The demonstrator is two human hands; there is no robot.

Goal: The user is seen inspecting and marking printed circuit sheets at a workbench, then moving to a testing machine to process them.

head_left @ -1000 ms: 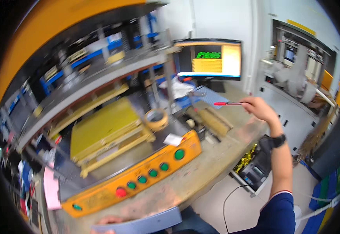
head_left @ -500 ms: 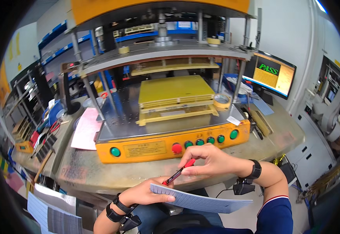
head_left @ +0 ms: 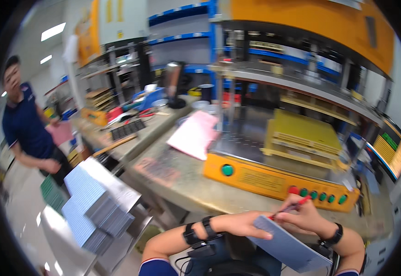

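Observation:
A thin blue-grey panel (head_left: 292, 250) hangs tilted in front of me. My left hand (head_left: 246, 224) grips its near-left corner, thumb on the face. A red and dark marker pen (head_left: 305, 200) is closed in the fingers of my right hand (head_left: 307, 217), slanting down toward the panel's upper edge. One red bit of the pen lies at that edge beside my left fingers; whether it touches the panel I cannot tell.
Left of me, stacks of similar panels (head_left: 92, 207) rest on a metal surface. An orange press (head_left: 265, 181) with green buttons holds a yellow-green fixture (head_left: 304, 131). Pink sheets (head_left: 193, 135) lie on the bench (head_left: 163, 172). A person (head_left: 30, 124) stands at far left.
My view has swung left, bringing the panel stacks and the person into sight. My right hand has come down closer to the panel with the marker pen; my left hand keeps its grip.

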